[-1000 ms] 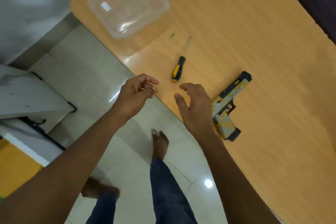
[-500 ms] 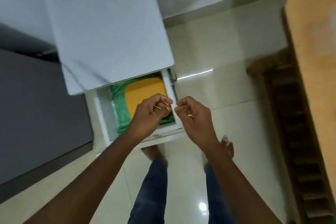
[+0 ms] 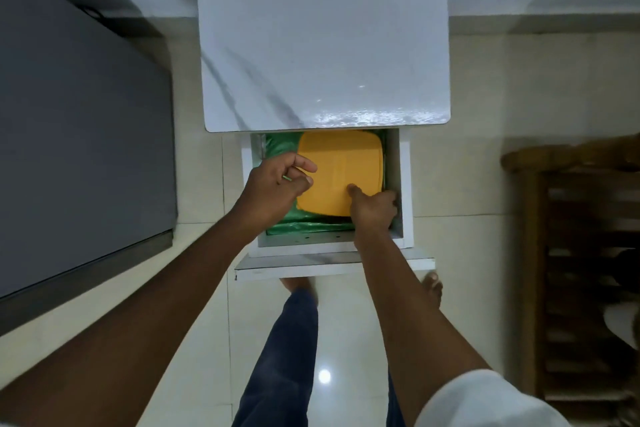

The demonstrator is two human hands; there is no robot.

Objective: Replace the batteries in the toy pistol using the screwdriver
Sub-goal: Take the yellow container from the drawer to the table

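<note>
We have turned from the worktop to an open white drawer (image 3: 405, 184). Our left hand (image 3: 277, 184) pinches something thin and green; our right hand (image 3: 372, 206) grips the square yellow plastic lid (image 3: 341, 166), probably seeking batteries. The toy pistol is out of view.

yellow lid (image 3: 341, 173), green bag (image 3: 280, 146), white drawer (image 3: 405, 184)

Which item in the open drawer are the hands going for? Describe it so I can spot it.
Find the white cabinet with its drawer pulled out. Inside lies a flat yellow lid with rounded corners, resting on green plastic. The right hand touches its near right corner; the left hand is at its left edge. It is the only yellow thing there.
</note>
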